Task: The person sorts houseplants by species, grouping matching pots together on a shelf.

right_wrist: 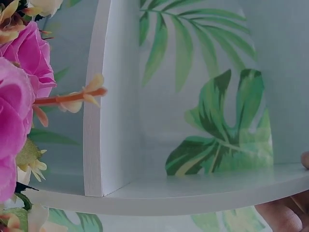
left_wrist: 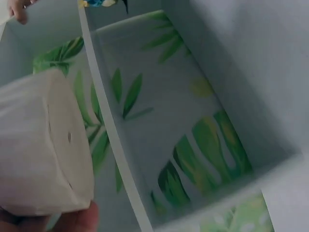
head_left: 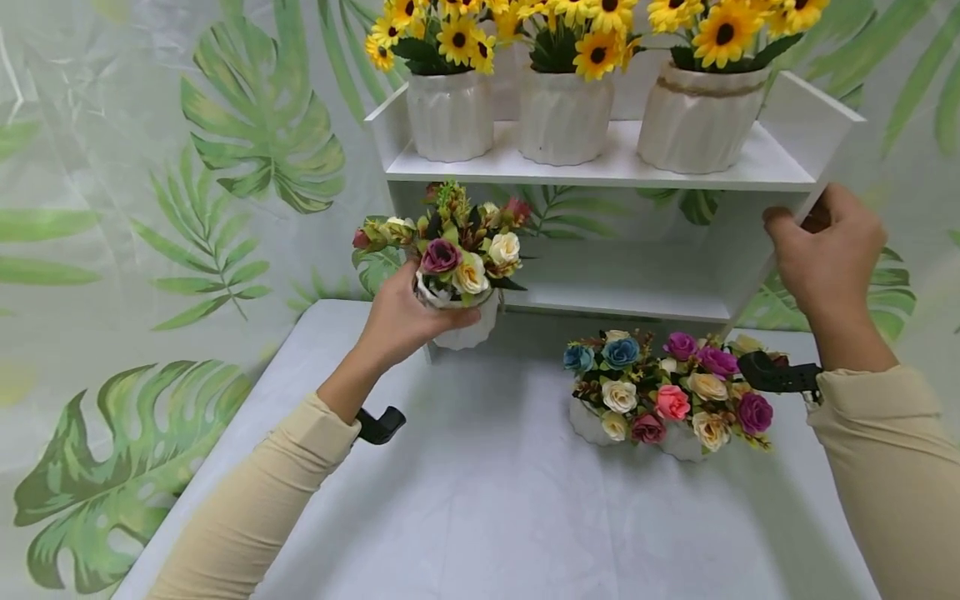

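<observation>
A white ribbed flowerpot with cream, yellow and mauve artificial roses is held up by my left hand, thumb across its front. It overlaps the left end of the white shelf unit's middle level in the head view. The left wrist view shows the pot's flat underside, with a small hole, and blurred fingertips below it. My right hand grips the right side panel of the shelf unit, fingers partly hidden behind it. In the right wrist view its fingers curl at the panel's edge.
Three white pots of yellow sunflowers stand on the top shelf. Several more roses, blue, pink and purple, fill white pots on the white table, front right of the shelf. A leaf-patterned backdrop hangs behind.
</observation>
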The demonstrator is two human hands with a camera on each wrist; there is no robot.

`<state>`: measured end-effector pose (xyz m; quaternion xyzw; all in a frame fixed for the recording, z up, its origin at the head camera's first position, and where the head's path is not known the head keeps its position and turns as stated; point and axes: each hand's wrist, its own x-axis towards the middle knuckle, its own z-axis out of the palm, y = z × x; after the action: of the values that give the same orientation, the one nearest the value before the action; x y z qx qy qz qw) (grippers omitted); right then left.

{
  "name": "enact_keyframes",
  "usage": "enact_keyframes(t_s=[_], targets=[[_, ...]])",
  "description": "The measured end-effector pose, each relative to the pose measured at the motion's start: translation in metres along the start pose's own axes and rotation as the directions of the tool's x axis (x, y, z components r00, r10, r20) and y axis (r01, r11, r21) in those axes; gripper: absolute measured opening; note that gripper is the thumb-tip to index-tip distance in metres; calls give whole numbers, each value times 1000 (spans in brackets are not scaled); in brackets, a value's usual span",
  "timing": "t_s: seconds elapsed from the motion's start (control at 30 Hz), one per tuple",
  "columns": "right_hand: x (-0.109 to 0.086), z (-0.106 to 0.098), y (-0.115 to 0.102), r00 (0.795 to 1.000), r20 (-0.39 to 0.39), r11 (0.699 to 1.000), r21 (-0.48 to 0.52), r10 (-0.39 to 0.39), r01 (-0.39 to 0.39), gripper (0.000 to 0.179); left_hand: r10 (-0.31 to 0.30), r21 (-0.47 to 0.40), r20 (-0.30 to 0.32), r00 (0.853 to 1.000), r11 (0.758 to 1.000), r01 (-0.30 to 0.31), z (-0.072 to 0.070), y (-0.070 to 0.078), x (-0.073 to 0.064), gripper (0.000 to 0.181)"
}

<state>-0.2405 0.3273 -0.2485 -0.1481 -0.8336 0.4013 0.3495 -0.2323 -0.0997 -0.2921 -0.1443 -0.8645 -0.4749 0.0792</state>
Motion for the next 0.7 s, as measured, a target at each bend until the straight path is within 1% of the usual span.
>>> enact_keyframes(t_s=[0.1, 0.27, 0.37, 0.5, 0.6, 0.7], targets=[[0, 0, -2, 1000, 4, 1000, 8, 2, -2, 38, -9, -16, -32, 999, 1000, 9, 15, 7, 14, 88], [0, -1, -3, 1000, 7, 1000, 10, 2, -2, 39, -22, 0, -34, 999, 1000, 22, 39, 17, 32, 85], [-1, 0, -4, 1000, 3, 1000, 7, -6, 6, 39, -36, -1, -37, 999, 999, 36, 51, 20, 42, 83], [-2, 1, -3, 1000, -6, 1000, -1, -20, 20, 37, -26, 34, -22, 999, 999, 26, 61, 20, 57, 83], [-2, 1, -2, 1000, -9, 1000, 0, -26, 26, 37, 5, 62, -6, 1000, 998, -4, 65, 20, 71, 85], [0, 0, 0, 1000, -14, 1000, 14, -24, 24, 36, 4, 51, 6, 1000, 999, -5, 69, 21, 86, 89]])
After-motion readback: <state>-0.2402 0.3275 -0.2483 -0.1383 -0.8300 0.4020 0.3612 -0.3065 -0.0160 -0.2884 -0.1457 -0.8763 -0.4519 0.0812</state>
